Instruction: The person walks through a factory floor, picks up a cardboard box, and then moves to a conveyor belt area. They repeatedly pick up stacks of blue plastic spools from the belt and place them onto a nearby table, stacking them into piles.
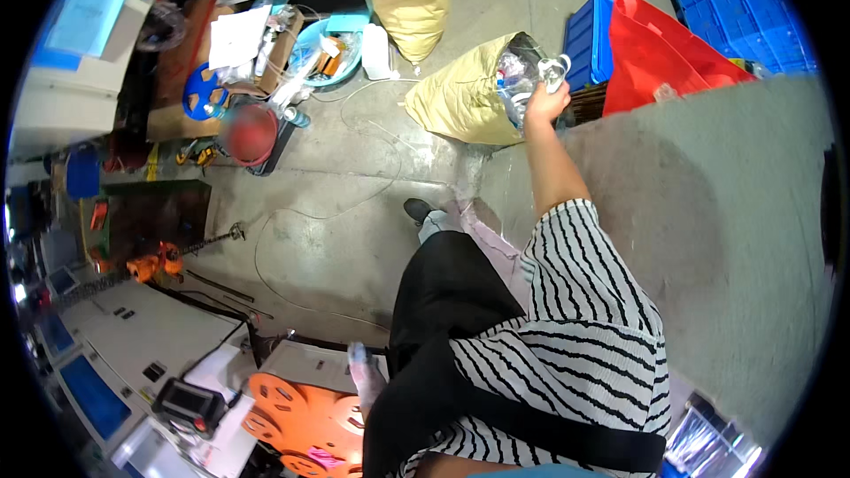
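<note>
My right hand (pixel 547 104) reaches out to the mouth of a yellowish woven sack (pixel 456 97) lying on its side on the floor. Its fingers are closed on a clear and whitish plastic thing (pixel 553 73) with a ring-like loop; its exact kind is not plain. Clear plastic waste (pixel 515 80) shows inside the sack's opening. Low at the left of my body, my left hand (pixel 361 373) hangs near an orange plate with round cutouts (pixel 305 429). Its fingertips look whitish, and whether it holds anything is hard to make out.
A second woven sack (pixel 414 4) stands farther back. A red bag (pixel 651 53), a blue bin (pixel 589 40) and stacked blue crates (pixel 744 4) are at the far right, behind a grey wall (pixel 691 212). A red bucket (pixel 250 134) and turquoise basin (pixel 354 57) stand left. A thin cable (pixel 257 252) crosses the floor.
</note>
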Action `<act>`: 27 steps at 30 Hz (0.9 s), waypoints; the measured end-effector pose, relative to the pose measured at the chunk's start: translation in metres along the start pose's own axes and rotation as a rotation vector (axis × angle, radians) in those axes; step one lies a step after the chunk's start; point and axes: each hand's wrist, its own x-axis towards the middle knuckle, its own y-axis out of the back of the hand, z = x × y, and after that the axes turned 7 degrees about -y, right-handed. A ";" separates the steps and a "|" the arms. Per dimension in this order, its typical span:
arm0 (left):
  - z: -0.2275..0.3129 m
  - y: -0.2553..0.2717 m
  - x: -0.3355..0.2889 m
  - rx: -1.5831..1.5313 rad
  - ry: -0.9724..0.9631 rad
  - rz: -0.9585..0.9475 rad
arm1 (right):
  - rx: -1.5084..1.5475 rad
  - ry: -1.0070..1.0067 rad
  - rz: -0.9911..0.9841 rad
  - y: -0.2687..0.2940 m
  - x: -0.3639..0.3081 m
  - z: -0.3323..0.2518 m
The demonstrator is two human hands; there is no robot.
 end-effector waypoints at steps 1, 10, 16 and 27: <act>-0.004 0.005 0.002 0.268 -0.137 -0.127 | 0.026 0.098 0.039 -0.012 0.020 0.002; 0.005 -0.039 0.047 -0.105 0.501 -0.135 | -0.831 -0.117 -0.617 -0.078 0.049 0.088; 0.127 -0.080 0.033 -0.343 0.454 0.071 | -0.784 -0.215 -0.757 -0.064 0.023 0.109; -0.011 -0.163 -0.188 -0.878 0.146 0.607 | -0.754 0.444 -0.823 0.005 -0.147 0.051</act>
